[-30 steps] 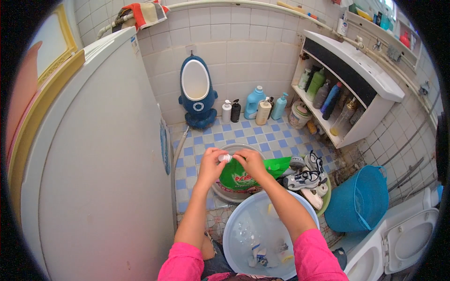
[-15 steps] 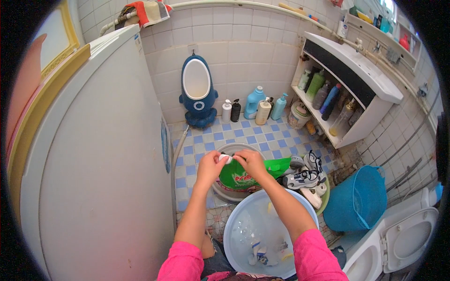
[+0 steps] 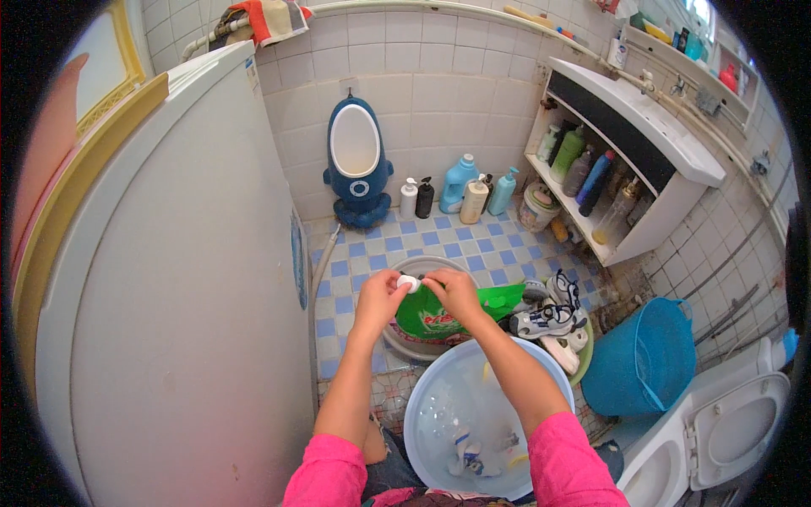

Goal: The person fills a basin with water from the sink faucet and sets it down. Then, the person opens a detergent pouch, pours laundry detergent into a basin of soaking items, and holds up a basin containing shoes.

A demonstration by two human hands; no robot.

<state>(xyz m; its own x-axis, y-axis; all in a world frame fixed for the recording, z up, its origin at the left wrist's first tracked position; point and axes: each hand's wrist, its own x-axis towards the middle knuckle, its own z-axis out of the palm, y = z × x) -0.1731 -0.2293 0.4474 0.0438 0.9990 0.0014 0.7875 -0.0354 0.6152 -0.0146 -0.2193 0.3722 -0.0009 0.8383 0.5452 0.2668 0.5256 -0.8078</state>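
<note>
Over the grey basin (image 3: 395,342) on the floor, my left hand (image 3: 378,297) is closed, with thumb and fingers pinching a small white cap-like piece (image 3: 409,283). Close beside that piece, my right hand (image 3: 454,296) is pinched shut at its right end; what lies between its fingertips is hidden. A green printed plastic bag (image 3: 427,314) lies beneath both hands, in or over the grey basin. One corner of it sticks out right of my right wrist. Nearer me stands a pale blue tub (image 3: 414,414) of water with wet cloth-like items (image 3: 469,452) in it, partly covered by my right forearm.
Shoes (image 3: 545,321) are heaped in a green basin (image 3: 586,359) on the right, next to a blue bucket (image 3: 638,359) and a toilet (image 3: 735,422). A tall white appliance (image 3: 186,296) borders the left. Several bottles (image 3: 459,186) line the far wall beside a blue child's urinal (image 3: 358,169).
The white piece is turned slightly and shows more between my fingertips. Both hands stay almost in the same place.
</note>
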